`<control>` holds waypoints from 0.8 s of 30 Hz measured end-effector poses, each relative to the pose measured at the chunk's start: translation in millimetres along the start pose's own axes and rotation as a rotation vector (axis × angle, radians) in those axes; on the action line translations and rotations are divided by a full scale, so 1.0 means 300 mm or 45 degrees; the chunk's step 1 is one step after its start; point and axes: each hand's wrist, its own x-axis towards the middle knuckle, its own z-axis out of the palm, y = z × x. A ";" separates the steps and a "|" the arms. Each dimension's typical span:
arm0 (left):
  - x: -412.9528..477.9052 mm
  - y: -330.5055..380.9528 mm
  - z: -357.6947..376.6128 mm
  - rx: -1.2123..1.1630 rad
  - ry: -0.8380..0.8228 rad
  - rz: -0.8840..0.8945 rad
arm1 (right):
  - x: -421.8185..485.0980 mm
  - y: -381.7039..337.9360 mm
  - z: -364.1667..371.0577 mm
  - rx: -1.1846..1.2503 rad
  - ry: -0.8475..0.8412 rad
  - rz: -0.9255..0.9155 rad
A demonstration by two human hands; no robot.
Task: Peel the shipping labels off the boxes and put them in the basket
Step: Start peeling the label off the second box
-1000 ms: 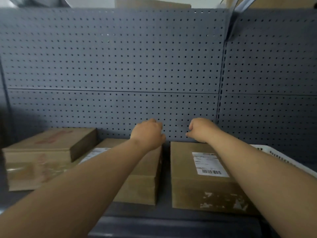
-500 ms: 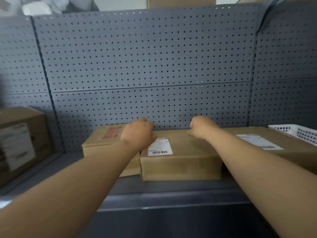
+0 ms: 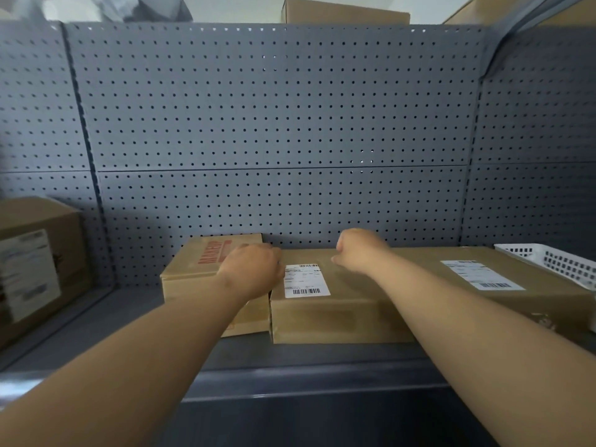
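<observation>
1. Both bare forearms reach forward and up over the shelf edge [image 3: 306, 379], and both hands are seen from the back.
2. The left hand [image 3: 250, 272] sits at the near left corner of the middle cardboard box [image 3: 338, 306]. Its knuckles are bent and its fingers curl away out of sight, so whether it grips anything cannot be told.
3. The right hand [image 3: 358, 253] lies on the far part of that box's top, curled like a loose fist with the thumb tip pointing left. Its fingers are hidden too, so its grasp cannot be told.
4. A white shipping label [image 3: 306, 280] lies flat on the box between the two hands, just right of the left hand.
5. Right of the right forearm, a second box [image 3: 451, 285] carries another label [image 3: 482, 274], and the forearm covers part of that box.
6. Beyond it, the white basket [image 3: 548, 259] is cut off by the frame edge.
7. Behind the left hand stands a red-printed box [image 3: 200, 269]. Far to the left, a blurred box [image 3: 38, 253] shows unreadable label text.
</observation>
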 end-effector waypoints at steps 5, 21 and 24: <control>0.008 -0.006 0.004 0.027 -0.122 0.036 | -0.002 -0.002 -0.011 -0.028 -0.019 -0.072; -0.053 0.017 0.019 0.100 -0.079 0.198 | 0.118 -0.023 0.088 0.011 -0.124 -0.048; -0.049 0.020 0.031 0.283 -0.172 0.246 | 0.161 -0.018 0.108 0.023 -0.186 0.021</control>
